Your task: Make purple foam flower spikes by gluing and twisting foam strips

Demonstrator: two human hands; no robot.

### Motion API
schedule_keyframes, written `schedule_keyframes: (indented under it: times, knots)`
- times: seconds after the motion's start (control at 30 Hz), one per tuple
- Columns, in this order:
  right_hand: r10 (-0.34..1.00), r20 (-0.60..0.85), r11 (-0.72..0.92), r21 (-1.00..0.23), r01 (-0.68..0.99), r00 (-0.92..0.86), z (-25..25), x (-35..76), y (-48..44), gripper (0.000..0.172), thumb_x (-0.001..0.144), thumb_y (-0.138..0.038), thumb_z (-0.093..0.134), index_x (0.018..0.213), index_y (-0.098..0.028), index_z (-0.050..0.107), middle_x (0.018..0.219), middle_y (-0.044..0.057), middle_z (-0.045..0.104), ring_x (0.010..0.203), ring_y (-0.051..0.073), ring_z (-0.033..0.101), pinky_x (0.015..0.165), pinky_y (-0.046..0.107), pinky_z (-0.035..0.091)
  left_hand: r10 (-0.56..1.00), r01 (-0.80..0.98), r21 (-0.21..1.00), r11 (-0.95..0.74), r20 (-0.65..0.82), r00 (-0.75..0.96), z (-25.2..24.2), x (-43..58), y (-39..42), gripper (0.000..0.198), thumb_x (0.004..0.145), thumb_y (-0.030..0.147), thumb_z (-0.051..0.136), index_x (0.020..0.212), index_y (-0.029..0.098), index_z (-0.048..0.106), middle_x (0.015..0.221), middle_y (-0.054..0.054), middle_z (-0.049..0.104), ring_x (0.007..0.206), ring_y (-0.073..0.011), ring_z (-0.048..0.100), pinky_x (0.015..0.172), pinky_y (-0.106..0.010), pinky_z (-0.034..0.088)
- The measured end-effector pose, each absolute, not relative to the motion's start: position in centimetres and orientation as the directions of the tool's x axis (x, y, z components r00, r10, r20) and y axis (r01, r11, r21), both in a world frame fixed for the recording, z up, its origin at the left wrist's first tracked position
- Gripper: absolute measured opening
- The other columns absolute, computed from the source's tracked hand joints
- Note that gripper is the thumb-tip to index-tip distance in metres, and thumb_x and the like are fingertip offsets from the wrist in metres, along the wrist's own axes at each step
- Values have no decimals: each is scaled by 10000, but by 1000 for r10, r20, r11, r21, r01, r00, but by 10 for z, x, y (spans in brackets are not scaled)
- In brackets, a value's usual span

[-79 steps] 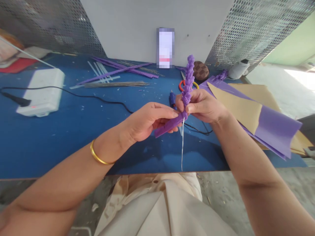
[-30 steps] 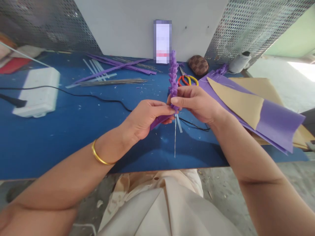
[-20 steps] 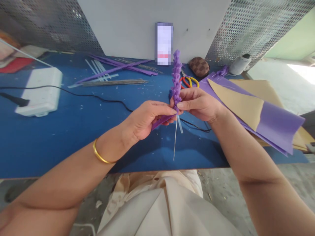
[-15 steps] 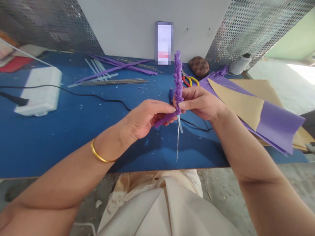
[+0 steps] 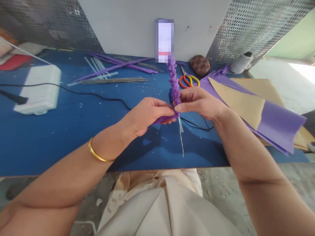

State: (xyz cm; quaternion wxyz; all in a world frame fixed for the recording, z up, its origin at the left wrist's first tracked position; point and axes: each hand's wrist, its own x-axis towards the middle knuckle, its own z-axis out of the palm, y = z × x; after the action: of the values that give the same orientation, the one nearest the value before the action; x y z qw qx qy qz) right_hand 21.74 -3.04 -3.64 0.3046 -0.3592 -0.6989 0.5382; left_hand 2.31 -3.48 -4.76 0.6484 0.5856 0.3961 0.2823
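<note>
Between my hands stands a purple paper flower spike (image 5: pixel 174 80), tilted a little to the left, with frilly petals around a stem. Thin wire (image 5: pixel 181 139) and a pale clear strip hang from its lower end. My right hand (image 5: pixel 197 103) pinches the lower part of the spike between thumb and fingers. My left hand (image 5: pixel 156 113) is closed on a purple paper strip (image 5: pixel 159 120) that joins the spike's base; part of that strip is hidden by the fingers. Behind the right hand lie scissors (image 5: pixel 189 81) with red and yellow handles, and a dark blue tool, mostly hidden.
On the blue table (image 5: pixel 81 137) lie purple strips (image 5: pixel 137 67), wires (image 5: pixel 115 80) and a black cable (image 5: pixel 93 95). A white power box (image 5: pixel 40 90) sits left. Purple sheets (image 5: pixel 280 121) and brown paper (image 5: pixel 241 101) lie right, near a checkered pouch (image 5: pixel 200 65). A phone (image 5: pixel 164 39) leans at the back.
The flower spike has turned and its tip has swung left and lower, uncovering the scissors. The hanging wire has swung right. Both hands keep their grip in nearly the same place.
</note>
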Motion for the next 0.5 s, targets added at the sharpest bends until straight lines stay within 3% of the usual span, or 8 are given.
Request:
schedule_keyframes:
  times: [0.2,0.5]
  knots:
    - [873,76,181,-968,174,-481,-35,211,-34,309,753,-335,786,660,-166,544,626,-35,481,625,104,472,576,254,362,857,6,983,183,-163,488,-48,25,-37,124,674,238,699,565,181,717,588,-21,657,599,-139,585,662,-287,486]
    - [930,96,178,-963,205,-355,-37,204,-40,278,743,-263,764,627,-193,522,621,-30,449,625,121,432,573,278,322,901,22,989,147,-143,410,-49,26,-40,123,611,281,808,635,174,753,651,-45,695,636,-165,623,686,-312,501]
